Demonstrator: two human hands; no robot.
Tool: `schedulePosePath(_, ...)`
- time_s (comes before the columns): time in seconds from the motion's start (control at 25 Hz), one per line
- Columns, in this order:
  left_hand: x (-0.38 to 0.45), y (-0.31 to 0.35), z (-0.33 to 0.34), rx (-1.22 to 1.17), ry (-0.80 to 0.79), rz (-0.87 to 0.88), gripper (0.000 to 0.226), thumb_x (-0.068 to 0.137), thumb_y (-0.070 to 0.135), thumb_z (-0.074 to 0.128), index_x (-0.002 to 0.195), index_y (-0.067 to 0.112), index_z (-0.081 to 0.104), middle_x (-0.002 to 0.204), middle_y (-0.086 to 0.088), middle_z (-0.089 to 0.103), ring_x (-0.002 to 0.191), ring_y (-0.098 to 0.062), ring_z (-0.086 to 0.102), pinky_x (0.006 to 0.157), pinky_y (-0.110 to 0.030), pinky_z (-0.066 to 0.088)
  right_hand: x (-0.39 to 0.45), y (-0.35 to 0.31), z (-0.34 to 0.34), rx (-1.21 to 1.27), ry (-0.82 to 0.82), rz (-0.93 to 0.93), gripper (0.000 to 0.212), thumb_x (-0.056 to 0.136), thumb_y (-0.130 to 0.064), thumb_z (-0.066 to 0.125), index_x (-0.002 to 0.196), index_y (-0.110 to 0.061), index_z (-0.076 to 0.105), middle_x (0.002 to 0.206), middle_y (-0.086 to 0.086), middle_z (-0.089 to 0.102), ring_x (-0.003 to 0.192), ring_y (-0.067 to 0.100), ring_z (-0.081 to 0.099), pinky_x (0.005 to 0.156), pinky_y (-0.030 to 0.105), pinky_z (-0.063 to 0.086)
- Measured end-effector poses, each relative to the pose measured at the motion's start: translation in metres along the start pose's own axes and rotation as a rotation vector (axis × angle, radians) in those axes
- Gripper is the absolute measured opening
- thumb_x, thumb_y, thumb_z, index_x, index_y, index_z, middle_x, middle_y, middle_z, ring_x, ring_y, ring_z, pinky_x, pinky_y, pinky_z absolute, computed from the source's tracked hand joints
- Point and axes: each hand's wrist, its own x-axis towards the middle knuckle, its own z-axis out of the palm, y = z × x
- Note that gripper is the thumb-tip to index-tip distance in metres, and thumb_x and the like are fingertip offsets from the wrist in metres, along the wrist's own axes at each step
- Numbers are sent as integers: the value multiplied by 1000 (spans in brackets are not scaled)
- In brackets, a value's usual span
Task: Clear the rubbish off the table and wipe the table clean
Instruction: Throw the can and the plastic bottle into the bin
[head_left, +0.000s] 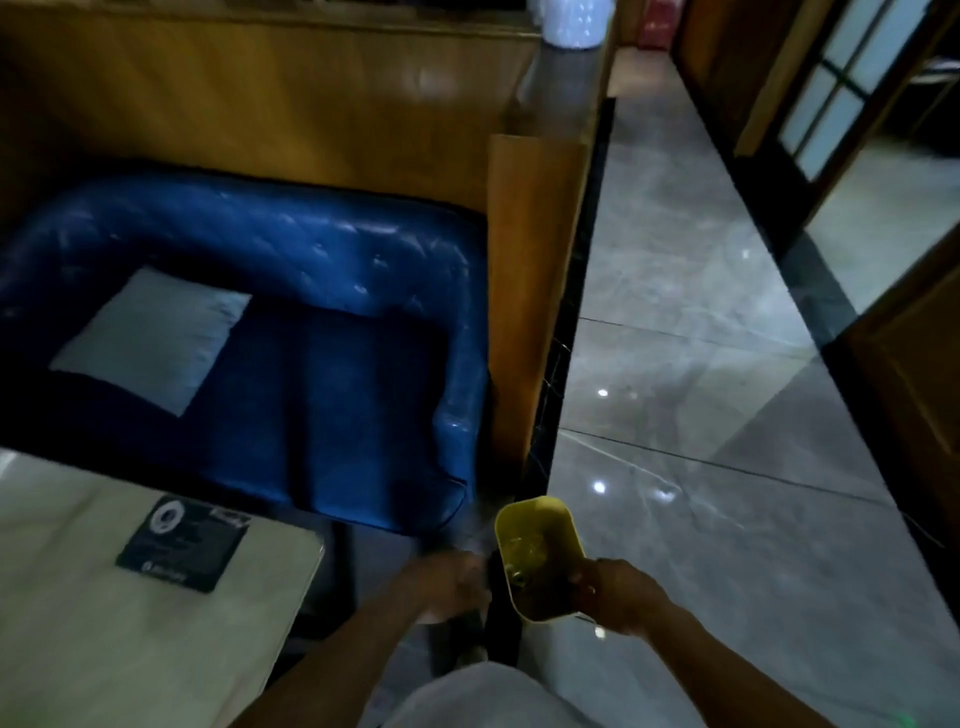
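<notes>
- Head view: the right hand (621, 597) has its grip wrapped round the near end of a yellow container (537, 558), held off the table's corner and out over the floor (701, 364).
- Something small and glinting sits inside the container, probably scraps; it's too dim to name.
- The left hand (457, 584) hangs just beside the container, blurred, over a dark shape below; I cannot tell whether its grip is spread or pinching anything.
- The table (78, 623) lies lower left, pale, with a dark card (182, 543) resting flat near its corner. No other litter shows on the part in view.
- Beyond it: a blue sofa (311, 312) with a grey cushion (150, 338) on the seat.
- By my reading, this is the rubbish-clearing step, with the container carried clear of the table for emptying.
- Next move calls for a bin, which isn't clearly in view, then a steady tip so nothing spills on the floor. The wiping is yet to come; no cloth is visible.
</notes>
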Motion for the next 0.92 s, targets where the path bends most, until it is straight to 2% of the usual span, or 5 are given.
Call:
schedulePosePath(0.12,-32,-14,28,-134,101,-102,43,85,52,57,120,27,57,121,0,65,104,-13,59,89,-28,46,-9,-1,1,-53,-52,-82,37,93,-48,49,124,-29,58,125,3,63,110,20,61,89,29,49)
schedulePosePath(0.28,-73,-28,68,-268,178,-222,50,84,51,61,125,24,56,126,-3,64,118,-21,59,99,-31,45,-9,-10,13,-164,-124,-195,39,93,-49,49,126,-28,58,127,2,64,113,19,60,92,30,49)
schedulePosePath(0.44,-123,-42,117,-417,302,-390,42,84,49,64,120,29,60,118,2,68,107,-12,63,84,-18,43,-4,-42,30,-323,-184,-324,38,95,-42,47,126,-21,57,129,5,61,119,25,57,90,33,43)
schedulePosePath(0.76,-234,-62,218,-658,349,-746,52,88,54,56,130,24,53,132,-3,62,119,-20,58,102,-32,45,-1,-134,75,-504,-305,-550,35,94,-29,50,124,-14,58,127,15,61,118,31,57,100,37,46)
schedulePosePath(0.92,-287,-73,270,-773,361,-917,53,89,53,57,132,22,53,137,-4,58,124,-21,55,101,-29,42,-9,-191,102,-703,-377,-691,27,90,-38,54,114,-28,61,123,3,66,112,21,61,92,31,47)
